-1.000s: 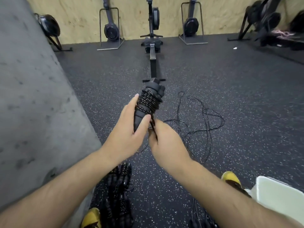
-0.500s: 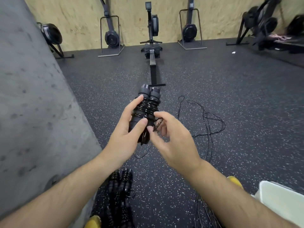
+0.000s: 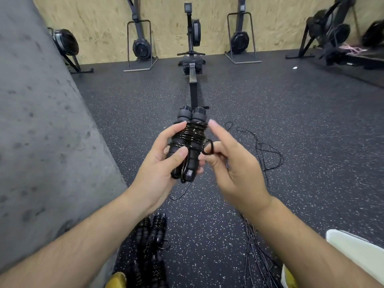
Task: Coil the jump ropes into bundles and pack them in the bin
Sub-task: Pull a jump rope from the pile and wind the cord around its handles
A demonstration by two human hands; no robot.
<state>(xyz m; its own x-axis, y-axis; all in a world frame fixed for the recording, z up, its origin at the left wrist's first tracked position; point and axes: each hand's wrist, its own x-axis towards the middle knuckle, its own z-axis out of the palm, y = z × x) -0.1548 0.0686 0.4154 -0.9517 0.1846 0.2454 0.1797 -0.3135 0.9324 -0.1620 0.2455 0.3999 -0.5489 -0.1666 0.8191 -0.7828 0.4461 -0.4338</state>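
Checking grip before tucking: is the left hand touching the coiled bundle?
Touching. Head view: the left hand grips the coiled bundle, thumb pressed across it.

The left hand [image 3: 160, 163] grips the black cord-wound bundle of jump-rope handles [image 3: 190, 140], thumb pressed across its front. Just right of the bundle, the right hand [image 3: 232, 163] pinches a small black cord loop [image 3: 207, 146], index finger extended upward.

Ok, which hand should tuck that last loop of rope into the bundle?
Probably the right hand: it pinches the loop just beside the bundle, while the left hand grips the bundle and steadies it.
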